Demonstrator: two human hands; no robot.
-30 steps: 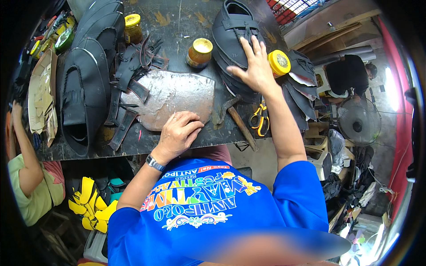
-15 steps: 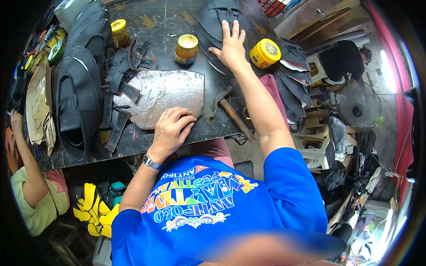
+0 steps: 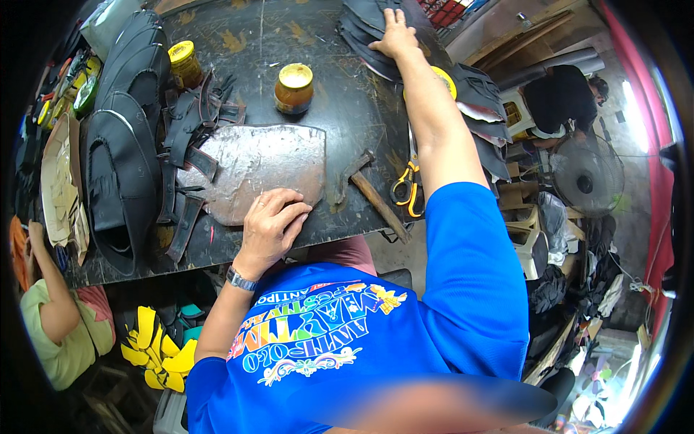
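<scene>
My right hand reaches to the far side of the dark table, palm down with fingers spread, on a stack of black sole-shaped shoe pieces. Near the front edge, my left hand rests at the near rim of a worn grey slab. Its fingers are loosely bent and slightly apart, with nothing visible in them. Right of the slab lies a hammer with a wooden handle. Yellow-handled scissors lie beside my right arm, which partly hides a yellow-lidded jar.
An open glue jar stands beyond the slab. Black strap pieces, another yellow-lidded jar and a long row of black shoe parts occupy the left. More black pieces lie right. A person sits left; a fan stands right.
My right hand has moved farther away, and the stack under it has shifted toward the far edge. The scissors now show beside my arm, which covers more of the right jar. My left hand stays at the slab.
</scene>
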